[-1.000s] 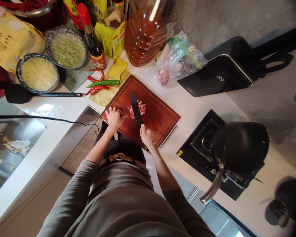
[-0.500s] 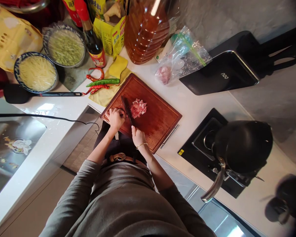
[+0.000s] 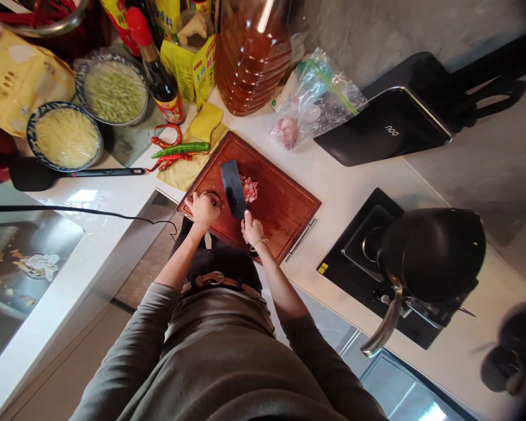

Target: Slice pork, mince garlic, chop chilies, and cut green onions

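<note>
Head view shows us a white, shiny kitchen counter (image 3: 328,175) by a grey wall. On it lies a flat, red-brown wooden cutting board (image 3: 284,204). Our right hand (image 3: 251,229) grips the handle of a wide, dark cleaver (image 3: 234,188), its flat blade tilted over the board. Our left hand (image 3: 204,207) is curled up on the board's left edge. Pink chopped meat (image 3: 249,188) sits in a small lumpy pile mid-board, touching the blade. Long thin chillies (image 3: 179,149) rest on a yellow cloth nearby. A round black pan (image 3: 429,254) sits on the stove.
</note>
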{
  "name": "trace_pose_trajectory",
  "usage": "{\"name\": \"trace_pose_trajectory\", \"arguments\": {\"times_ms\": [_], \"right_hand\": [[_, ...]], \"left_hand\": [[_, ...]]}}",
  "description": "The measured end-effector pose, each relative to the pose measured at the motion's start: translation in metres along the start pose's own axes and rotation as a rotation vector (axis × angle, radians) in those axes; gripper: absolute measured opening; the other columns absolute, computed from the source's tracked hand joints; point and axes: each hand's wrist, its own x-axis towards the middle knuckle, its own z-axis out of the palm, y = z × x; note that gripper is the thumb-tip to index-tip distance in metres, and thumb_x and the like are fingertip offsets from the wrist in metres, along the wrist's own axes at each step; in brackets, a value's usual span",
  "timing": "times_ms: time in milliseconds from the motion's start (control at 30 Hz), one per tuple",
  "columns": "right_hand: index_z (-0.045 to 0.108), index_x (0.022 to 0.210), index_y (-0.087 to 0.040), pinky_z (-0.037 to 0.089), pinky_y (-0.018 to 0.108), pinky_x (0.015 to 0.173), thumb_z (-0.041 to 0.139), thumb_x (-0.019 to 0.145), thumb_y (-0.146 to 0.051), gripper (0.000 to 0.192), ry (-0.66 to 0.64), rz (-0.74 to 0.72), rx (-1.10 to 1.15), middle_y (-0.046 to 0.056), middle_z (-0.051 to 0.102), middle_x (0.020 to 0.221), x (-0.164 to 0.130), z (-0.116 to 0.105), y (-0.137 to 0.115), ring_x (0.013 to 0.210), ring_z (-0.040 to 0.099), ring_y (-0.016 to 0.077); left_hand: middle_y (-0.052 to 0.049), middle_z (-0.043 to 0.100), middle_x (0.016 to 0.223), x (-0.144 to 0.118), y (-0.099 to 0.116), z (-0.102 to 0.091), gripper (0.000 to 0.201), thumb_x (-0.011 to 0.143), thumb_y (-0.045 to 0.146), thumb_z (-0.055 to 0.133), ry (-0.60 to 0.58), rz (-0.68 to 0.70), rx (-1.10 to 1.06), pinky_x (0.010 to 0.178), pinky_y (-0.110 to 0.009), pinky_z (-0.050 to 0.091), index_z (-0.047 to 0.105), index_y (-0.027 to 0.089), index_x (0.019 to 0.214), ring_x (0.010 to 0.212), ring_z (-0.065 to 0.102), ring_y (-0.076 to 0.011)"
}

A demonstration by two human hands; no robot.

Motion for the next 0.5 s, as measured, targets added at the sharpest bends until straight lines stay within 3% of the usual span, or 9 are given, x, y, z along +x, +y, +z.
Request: {"name": "trace_pose_trajectory", "arguments": {"times_ms": [100, 233, 333, 500], "right_hand": [[0.041, 0.053, -0.024, 0.026, 0.021, 0.031, 0.021, 0.082, -0.073, 0.061, 0.005, -0.005, 0.035, -0.005, 0.035, 0.033, -0.001, -0.009, 0.001, 0.027, 0.036, 0.0091], [0.047, 0.055, -0.023, 0.031, 0.022, 0.040, 0.021, 0.085, -0.068, 0.060, 0.070, -0.132, -0.121, 0.000, 0.046, 0.041, -0.019, -0.003, -0.004, 0.039, 0.048, 0.0120], [0.054, 0.063, -0.022, 0.035, 0.023, 0.051, 0.028, 0.089, -0.060, 0.053, 0.112, -0.261, -0.296, 0.005, 0.060, 0.056, -0.036, 0.004, -0.004, 0.057, 0.059, 0.0159], [0.062, 0.080, -0.019, 0.034, 0.024, 0.056, 0.031, 0.094, -0.047, 0.044, 0.034, -0.243, -0.634, 0.009, 0.067, 0.070, -0.054, 0.011, -0.005, 0.067, 0.063, 0.0189]], "left_hand": [[-0.006, 0.070, 0.087, -0.003, -0.002, -0.001, 0.021, 0.081, 0.036, 0.053, 0.013, -0.002, -0.026, 0.088, -0.055, 0.028, 0.066, 0.024, 0.070, 0.102, 0.049, -0.0334], [-0.004, 0.069, 0.089, -0.015, -0.009, -0.007, 0.035, 0.089, 0.040, 0.040, 0.068, -0.002, -0.098, 0.089, -0.049, 0.028, 0.066, 0.024, 0.073, 0.098, 0.051, -0.0273], [-0.006, 0.067, 0.092, -0.031, -0.018, -0.011, 0.030, 0.090, 0.038, 0.040, 0.152, -0.030, -0.087, 0.089, -0.044, 0.029, 0.064, 0.022, 0.081, 0.098, 0.052, -0.0251], [-0.005, 0.065, 0.092, -0.048, -0.027, -0.007, 0.018, 0.085, 0.037, 0.050, 0.117, 0.034, -0.087, 0.088, -0.040, 0.031, 0.057, 0.021, 0.080, 0.098, 0.052, -0.0244]]}}
